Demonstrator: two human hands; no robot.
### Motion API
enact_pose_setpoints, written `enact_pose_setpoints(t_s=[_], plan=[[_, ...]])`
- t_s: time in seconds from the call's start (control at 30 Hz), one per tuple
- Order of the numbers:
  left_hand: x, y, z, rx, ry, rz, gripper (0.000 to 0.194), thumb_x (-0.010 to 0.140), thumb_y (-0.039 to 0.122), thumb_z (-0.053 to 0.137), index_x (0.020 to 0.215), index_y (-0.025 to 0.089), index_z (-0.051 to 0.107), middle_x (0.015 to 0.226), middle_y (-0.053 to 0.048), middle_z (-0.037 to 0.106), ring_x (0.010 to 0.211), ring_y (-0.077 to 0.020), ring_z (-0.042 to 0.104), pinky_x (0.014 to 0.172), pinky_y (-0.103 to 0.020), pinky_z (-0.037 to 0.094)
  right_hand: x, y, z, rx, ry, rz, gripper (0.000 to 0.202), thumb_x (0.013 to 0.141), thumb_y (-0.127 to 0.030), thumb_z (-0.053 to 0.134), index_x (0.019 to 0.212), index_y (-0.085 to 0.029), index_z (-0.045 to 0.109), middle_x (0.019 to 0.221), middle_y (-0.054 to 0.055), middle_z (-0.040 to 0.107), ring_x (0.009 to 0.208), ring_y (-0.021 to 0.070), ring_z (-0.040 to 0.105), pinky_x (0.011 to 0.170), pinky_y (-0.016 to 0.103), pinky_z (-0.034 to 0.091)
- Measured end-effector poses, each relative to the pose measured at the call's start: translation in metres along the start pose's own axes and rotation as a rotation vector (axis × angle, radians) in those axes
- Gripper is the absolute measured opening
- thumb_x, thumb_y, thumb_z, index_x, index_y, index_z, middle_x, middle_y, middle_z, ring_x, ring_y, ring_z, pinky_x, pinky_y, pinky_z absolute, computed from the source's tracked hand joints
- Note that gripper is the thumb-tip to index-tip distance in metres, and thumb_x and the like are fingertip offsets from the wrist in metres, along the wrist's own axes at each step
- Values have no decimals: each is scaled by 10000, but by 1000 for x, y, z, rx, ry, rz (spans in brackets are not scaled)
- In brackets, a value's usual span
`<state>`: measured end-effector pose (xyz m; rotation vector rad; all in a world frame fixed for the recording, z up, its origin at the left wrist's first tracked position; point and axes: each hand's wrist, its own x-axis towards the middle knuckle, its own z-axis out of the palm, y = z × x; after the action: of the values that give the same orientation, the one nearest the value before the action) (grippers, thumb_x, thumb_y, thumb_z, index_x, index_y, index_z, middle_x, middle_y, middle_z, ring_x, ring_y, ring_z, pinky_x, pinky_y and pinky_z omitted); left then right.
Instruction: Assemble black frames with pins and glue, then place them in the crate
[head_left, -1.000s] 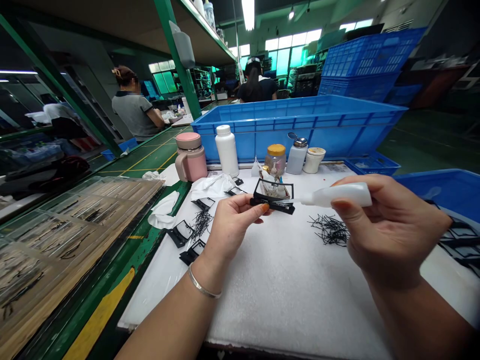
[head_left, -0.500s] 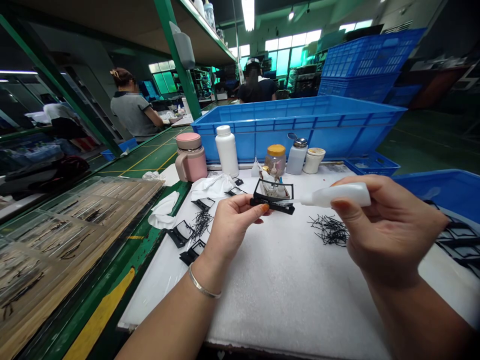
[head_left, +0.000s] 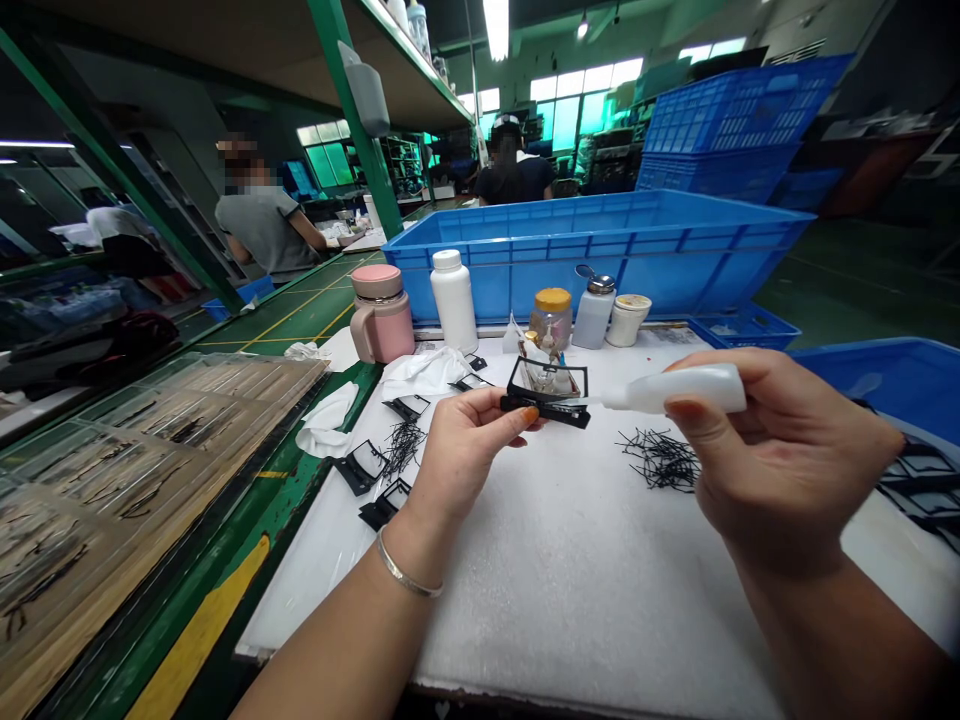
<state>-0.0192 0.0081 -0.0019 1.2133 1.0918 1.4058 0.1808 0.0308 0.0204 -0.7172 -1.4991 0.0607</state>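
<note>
Over the white surface (head_left: 570, 580), my hands are apart: right hand (head_left: 795, 450) wrapped round a white bottle (head_left: 686, 388), left hand (head_left: 469, 430) pinching the black frame (head_left: 568, 414). Frame's up off the surface, toward its far edge, left of the bottle; both long axes run roughly along that edge. Nozzle (head_left: 591, 402) points left at the lower bar, contact unclear. Versus earlier: hands nearly unchanged; co-worker (head_left: 262, 228) turned further away.

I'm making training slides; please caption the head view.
Left hand holds a black frame; right hand points a small white bottle toward it over a white tabletop.
</note>
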Motion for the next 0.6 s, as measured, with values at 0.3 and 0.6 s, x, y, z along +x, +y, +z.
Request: enact_pose_setpoints(t_s=[0.3, 0.6], plan=[[0, 0, 0, 9, 11, -4, 209, 752, 344, 744, 826, 154, 703, 824, -71, 726, 814, -196, 678, 642, -233, 487, -2, 1, 0, -14, -1, 24, 128, 718, -298, 765, 801, -219, 708, 674, -12, 646, 617, 167, 566, 558, 298, 402], [0, 1, -1, -11, -1, 20, 161, 779, 322, 726, 823, 168, 713, 821, -52, 727, 803, -168, 674, 632, -203, 480, 1, 2, 1, 146, -8, 93, 101, 744, -306, 737, 763, -211, 708, 643, -7, 624, 550, 144, 510, 482, 283, 356]])
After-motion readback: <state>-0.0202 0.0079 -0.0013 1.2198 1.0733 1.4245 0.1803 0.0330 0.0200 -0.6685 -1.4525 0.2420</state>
